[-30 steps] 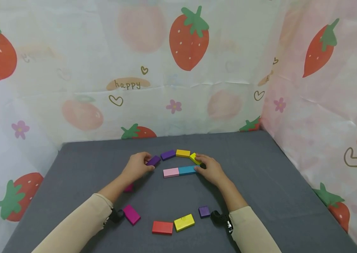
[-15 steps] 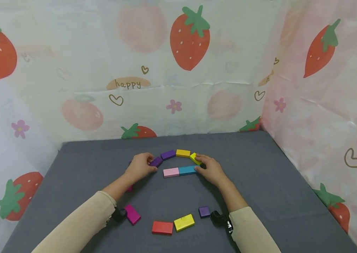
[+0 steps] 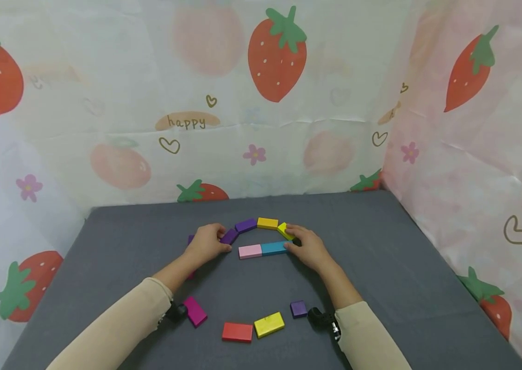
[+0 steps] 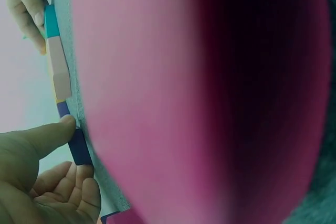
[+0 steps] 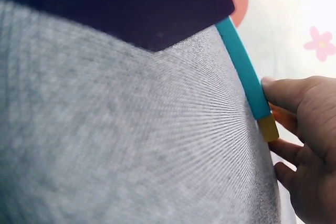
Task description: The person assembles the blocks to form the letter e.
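My left hand [image 3: 206, 243] pinches a purple block [image 3: 230, 236] between thumb and fingers, and its upper end meets a second purple block [image 3: 246, 225]. In the left wrist view the thumb and fingertips lie at opposite ends of the dark block [image 4: 80, 148]. An orange-yellow block [image 3: 267, 223] continues the curve to a yellow block [image 3: 284, 230], partly covered by my right hand [image 3: 309, 250]. That hand's thumb touches the right end of a blue block [image 3: 273, 248], which adjoins a pink block [image 3: 249, 251]. The right wrist view shows the thumb at the blue block [image 5: 244, 69].
Nearer on the grey table [image 3: 362, 231] lie a magenta block [image 3: 195, 311], a red block [image 3: 237, 332], a yellow block [image 3: 269, 325] and a small purple block [image 3: 299, 309]. Another purple block [image 3: 190, 239] shows partly behind the left hand. Printed cloth [image 3: 288, 169] stands behind the table.
The left hand has moved slightly right with the purple block, which now meets the second purple one. The near magenta block has shifted slightly right beside the left wrist. The right hand has stayed put.
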Demonstrator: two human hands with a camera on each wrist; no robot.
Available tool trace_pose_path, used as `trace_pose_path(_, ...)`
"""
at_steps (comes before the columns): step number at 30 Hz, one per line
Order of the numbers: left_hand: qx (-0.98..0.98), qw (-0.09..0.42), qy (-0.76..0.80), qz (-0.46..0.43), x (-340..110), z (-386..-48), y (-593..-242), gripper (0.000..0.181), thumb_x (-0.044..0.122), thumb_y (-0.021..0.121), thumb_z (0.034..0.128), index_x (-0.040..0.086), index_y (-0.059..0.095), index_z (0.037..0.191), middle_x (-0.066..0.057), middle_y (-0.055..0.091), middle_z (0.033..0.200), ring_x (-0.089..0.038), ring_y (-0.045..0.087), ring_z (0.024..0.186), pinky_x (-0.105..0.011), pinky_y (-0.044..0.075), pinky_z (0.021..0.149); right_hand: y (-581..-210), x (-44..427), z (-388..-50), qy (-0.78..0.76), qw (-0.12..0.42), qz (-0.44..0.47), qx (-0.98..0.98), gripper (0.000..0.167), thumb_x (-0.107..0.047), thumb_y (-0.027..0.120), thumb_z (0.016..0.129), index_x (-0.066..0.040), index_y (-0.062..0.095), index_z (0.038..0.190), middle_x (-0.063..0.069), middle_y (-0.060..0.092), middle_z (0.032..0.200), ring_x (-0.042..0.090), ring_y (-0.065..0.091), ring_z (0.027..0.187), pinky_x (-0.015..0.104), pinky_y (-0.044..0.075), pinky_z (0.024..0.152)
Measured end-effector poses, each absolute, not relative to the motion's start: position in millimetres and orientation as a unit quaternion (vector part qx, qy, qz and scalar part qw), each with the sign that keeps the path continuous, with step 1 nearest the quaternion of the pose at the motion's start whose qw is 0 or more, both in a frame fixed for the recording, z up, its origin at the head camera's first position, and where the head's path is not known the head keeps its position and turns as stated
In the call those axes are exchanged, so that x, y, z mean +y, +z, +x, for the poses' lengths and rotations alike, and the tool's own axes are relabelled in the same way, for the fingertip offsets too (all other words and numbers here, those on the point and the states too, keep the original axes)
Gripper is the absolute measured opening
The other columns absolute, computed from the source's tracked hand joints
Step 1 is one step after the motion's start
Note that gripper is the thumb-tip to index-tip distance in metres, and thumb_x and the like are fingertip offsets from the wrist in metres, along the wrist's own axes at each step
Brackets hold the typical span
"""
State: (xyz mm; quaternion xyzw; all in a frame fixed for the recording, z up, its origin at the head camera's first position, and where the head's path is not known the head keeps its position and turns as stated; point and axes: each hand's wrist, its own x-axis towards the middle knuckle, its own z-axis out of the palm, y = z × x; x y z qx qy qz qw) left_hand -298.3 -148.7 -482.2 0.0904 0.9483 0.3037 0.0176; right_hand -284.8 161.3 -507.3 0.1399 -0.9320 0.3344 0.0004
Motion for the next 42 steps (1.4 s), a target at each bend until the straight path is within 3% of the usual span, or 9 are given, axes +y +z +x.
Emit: trace_pose_path(42, 0.950, 0.024, 0.299, 0.080, -147.3, -296.9, -477.9, 0.053, 0.018, 0.087, 0.0832, -0.005, 0.065, 0.126, -0.017, 0.071, 0.113, -0.028, 0.066, 0.105, -0.043, 0.054, 0.092, -503.6, 161.0, -280.9, 0.339, -0.006, 0.138, -0.931, 0.050, -0.026, 0.068, 0.100, -0.009, 0.057, 0.146, 0.004, 0.047, 0.159, 0.035, 0.040, 0.147, 0.056, 0.033, 0.119)
